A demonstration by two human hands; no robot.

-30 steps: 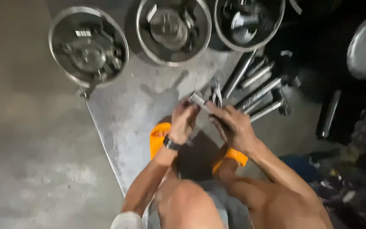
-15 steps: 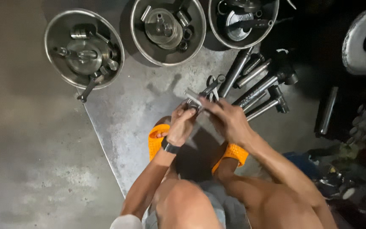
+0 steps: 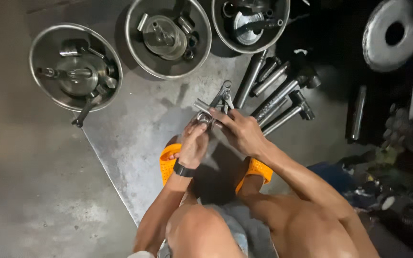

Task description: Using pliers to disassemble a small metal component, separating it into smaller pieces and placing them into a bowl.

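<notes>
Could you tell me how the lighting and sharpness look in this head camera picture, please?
Head view: light falls on the middle, so the hands, left hand and right hand, and the small metal part they hold read fairly sharp; the steel bowls show glare on their rims; the right side with the round disc sinks into dark shadow.

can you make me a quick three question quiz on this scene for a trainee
1. True or false: both hands hold one small metal part between them.
2. How many round steel bowls lie on the floor ahead? A two, B three, C five
3. What colour are the sandals?

Key
1. True: the left hand and right hand meet on the small metal part.
2. B: left bowl, middle bowl, right bowl.
3. Orange: sandals.
</notes>
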